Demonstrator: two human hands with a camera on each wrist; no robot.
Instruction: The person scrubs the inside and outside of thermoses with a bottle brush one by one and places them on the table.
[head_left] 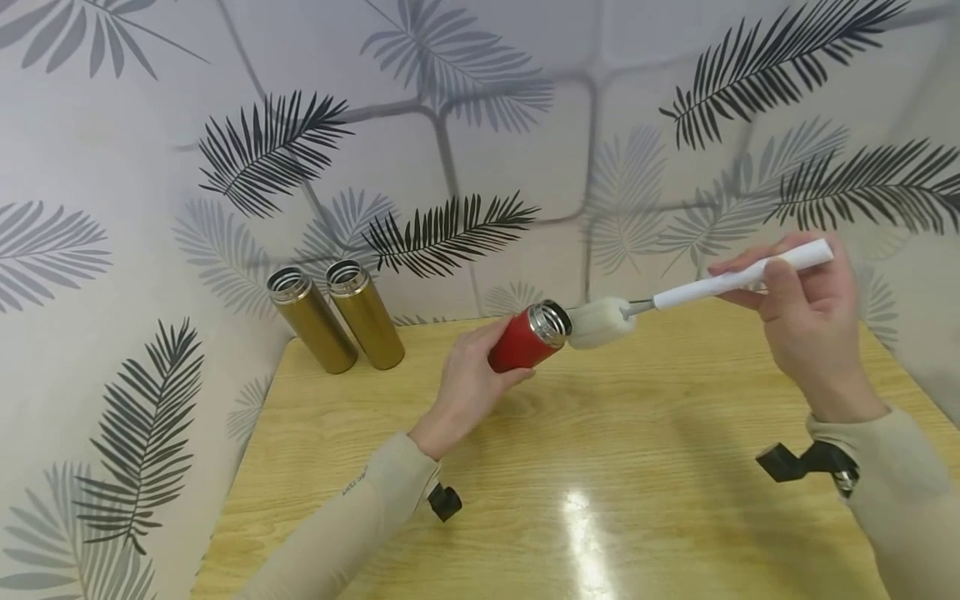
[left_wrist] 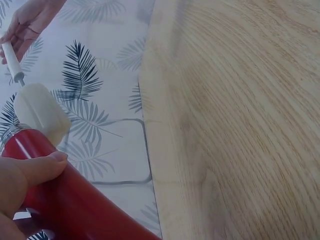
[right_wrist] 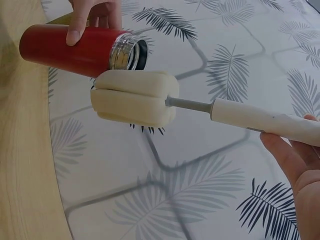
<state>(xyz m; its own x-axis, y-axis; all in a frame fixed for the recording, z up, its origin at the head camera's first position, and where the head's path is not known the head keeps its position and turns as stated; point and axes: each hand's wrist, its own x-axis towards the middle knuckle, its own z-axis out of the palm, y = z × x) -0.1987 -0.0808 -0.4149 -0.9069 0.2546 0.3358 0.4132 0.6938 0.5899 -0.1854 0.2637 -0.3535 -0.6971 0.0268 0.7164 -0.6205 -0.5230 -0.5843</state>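
Observation:
My left hand point(head_left: 474, 379) grips a red thermos flask point(head_left: 521, 343) round its body, tilted, its bare steel mouth facing right. In the left wrist view the thumb lies across the red flask point(left_wrist: 75, 195). My right hand point(head_left: 806, 321) holds a sponge bottle brush by its white handle point(head_left: 742, 275), between thumb and fingers. The brush's cream sponge head point(head_left: 602, 322) is right beside the flask's mouth, outside it. From the right wrist, the sponge head point(right_wrist: 135, 97) overlaps the lower edge of the steel neck point(right_wrist: 129, 52).
Two gold flasks point(head_left: 311, 321) with uncovered mouths stand upright at the back left of the wooden table point(head_left: 600, 450). Behind the table rises a wall point(head_left: 517, 158) patterned with leaves. Both wrists carry small black camera mounts.

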